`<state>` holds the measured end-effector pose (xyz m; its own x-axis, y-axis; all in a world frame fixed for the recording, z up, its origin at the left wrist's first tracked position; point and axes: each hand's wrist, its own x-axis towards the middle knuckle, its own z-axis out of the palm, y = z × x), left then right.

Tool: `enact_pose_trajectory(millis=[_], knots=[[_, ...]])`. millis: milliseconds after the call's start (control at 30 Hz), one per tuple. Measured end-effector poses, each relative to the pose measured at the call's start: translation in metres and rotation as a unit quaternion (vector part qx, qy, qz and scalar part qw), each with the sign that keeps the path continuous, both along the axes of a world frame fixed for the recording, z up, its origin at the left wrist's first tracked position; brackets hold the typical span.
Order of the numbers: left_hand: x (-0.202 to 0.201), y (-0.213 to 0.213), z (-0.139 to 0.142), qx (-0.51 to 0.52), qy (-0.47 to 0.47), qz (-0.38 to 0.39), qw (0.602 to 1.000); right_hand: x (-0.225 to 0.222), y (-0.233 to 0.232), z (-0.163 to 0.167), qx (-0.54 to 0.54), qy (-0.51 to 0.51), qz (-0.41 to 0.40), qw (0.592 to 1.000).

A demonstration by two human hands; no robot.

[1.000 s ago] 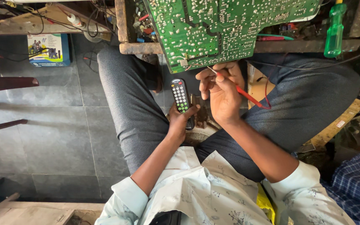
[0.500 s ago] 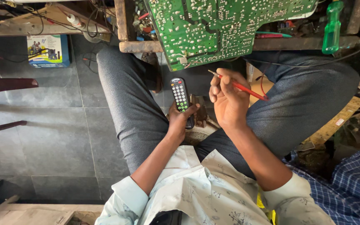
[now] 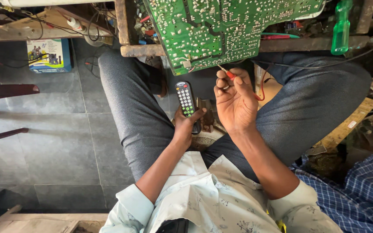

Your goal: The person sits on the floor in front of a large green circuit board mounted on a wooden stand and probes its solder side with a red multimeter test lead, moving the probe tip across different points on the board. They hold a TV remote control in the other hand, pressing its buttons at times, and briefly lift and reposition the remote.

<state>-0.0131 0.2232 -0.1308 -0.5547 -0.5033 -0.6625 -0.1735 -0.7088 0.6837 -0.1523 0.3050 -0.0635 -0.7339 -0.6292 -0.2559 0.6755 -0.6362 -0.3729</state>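
Wooden workbench edge (image 3: 143, 50) bearing green circuit board (image 3: 221, 26), green-handled screwdriver (image 3: 341, 30), grey tiled floor (image 3: 57, 142) below

Looking down on the person now: a pale mint shirt (image 3: 203, 203) with a faint scattered leaf print, its collar open at the middle. Both sleeves are rolled into thick cuffs, left cuff (image 3: 128, 207) and right cuff (image 3: 296, 200), forearms bare below them. Grey-blue jeans (image 3: 130, 112) cover both legs. A strip of yellow (image 3: 281, 225) shows at the shirt's lower edge.
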Motion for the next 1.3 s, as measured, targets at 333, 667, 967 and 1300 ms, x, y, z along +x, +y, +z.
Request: enact_pose_trajectory(millis=[333,667,967,1300], knots=[[0.001,-0.001,0.0,-0.001,0.001,-0.001,1.0,0.0,-0.003,-0.002,0.009,0.004,0.007,1.0],[-0.001,-0.002,0.007,-0.008,-0.005,-0.009,1.0,-0.001,-0.003,-0.004,-0.007,-0.015,0.013,1.0],[0.0,0.0,0.004,-0.005,0.005,-0.003,1.0,0.001,-0.005,-0.008,-0.043,-0.051,0.021,0.998],[-0.001,0.0,0.004,-0.002,0.0,-0.003,1.0,0.001,-0.006,-0.011,-0.06,-0.057,0.027,0.996]])
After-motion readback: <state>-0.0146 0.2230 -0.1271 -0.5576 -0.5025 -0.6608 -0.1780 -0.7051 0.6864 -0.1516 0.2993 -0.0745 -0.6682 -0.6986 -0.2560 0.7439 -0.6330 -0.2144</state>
